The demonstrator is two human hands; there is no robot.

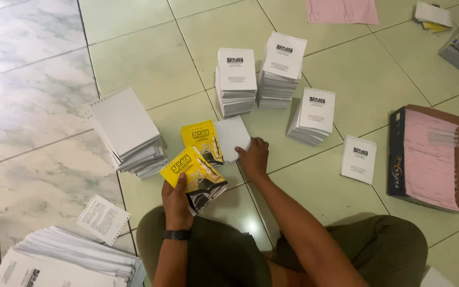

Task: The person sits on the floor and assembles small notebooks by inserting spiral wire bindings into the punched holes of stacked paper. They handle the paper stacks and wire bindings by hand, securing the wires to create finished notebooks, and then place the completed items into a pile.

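We see two bare forearms, no sleeves reaching them; the left hand (176, 204) has a black band (177, 234) snug at its wrist, plain and narrow; the right hand (254, 158) wears nothing, no ring that we can make out; our legs are in olive-green trousers (224, 255), the cloth smooth, lightly creased at the knees.

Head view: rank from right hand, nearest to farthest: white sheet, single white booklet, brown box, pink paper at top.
From the right hand:
1. White sheet, under the fingertips, touching.
2. Single white booklet, to the right on the floor.
3. Brown box, farther right.
4. Pink paper, at the top edge.
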